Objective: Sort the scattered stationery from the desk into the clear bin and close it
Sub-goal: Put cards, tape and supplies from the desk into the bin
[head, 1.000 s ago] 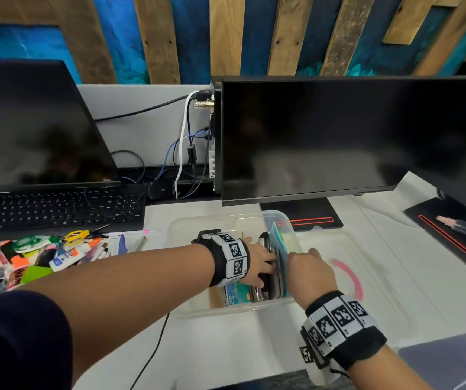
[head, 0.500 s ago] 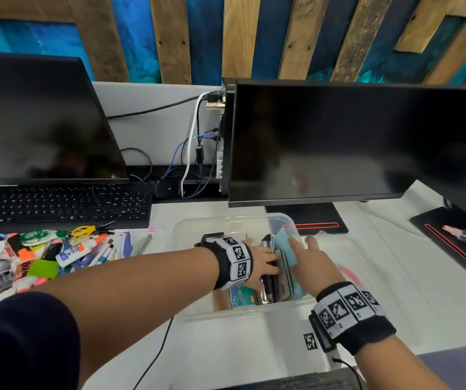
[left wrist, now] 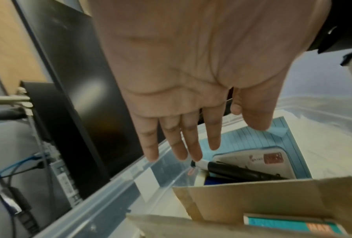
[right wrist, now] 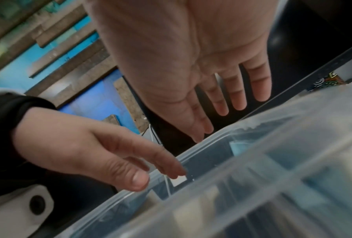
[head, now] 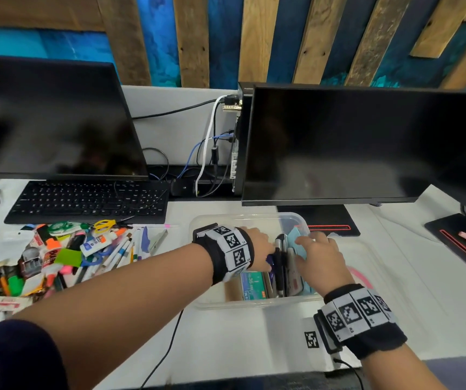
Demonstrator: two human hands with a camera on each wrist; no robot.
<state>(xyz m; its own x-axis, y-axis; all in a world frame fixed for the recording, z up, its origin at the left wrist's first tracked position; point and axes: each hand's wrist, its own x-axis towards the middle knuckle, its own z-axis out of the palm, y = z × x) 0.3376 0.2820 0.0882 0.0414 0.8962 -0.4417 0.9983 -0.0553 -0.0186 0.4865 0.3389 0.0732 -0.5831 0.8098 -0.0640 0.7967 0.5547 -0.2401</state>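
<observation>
Clear bin [head: 292,301] on the counter [head: 226,342], lid off, under both grips; inside, on edge: blue lined pad [left wrist: 250,136], white case [left wrist: 258,162], black marker [left wrist: 238,173], teal box [head: 251,285], brown cardboard [left wrist: 272,207]. Left grip [head: 260,247] and right grip [head: 320,260] spread flat above these, holding nothing. Stationery pile [head: 65,254] well left of the left grip

- On the teal box [left wrist: 289,225] at your left-wrist view's lower right, you can read "MAX" in an orange patch.
- Other print, like the glue bottle [head: 95,243] label at the head view's left, is too blurred to read.
</observation>
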